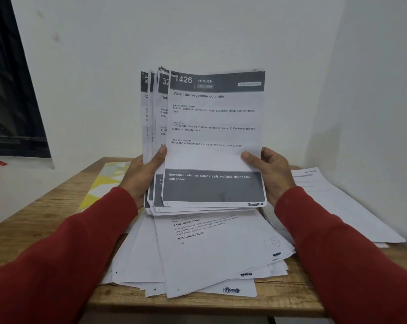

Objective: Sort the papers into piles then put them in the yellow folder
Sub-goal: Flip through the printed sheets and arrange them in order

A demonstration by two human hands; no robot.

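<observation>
A wooden table (pixel 57 220) is seen set into a white corner, and most of its top is covered by paper. A loose, fanned heap of sheets (pixel 212 256) lies at the near middle, not squared up. A second, flatter pile (pixel 342 206) is laid at the right side, against the wall. The yellow folder (pixel 104 181) is seen at the left back of the table, flat and apparently shut, with no sheet visibly in it.

A held sheaf of papers (pixel 214 136) is kept upright above the heap, the front page headed "1426 Kitchen". The left hand (pixel 144 169) is curled round the sheaf's left edge, thumb on the front. The right hand (pixel 270 169) pinches its right edge, thumb on the front page. Both grips are thus closed on the sheaf.

The sorting is judged to be partly done: at least one pile appears formed, while the middle heap and the held sheaf are left to sort. The filling of the folder is not yet begun.
</observation>
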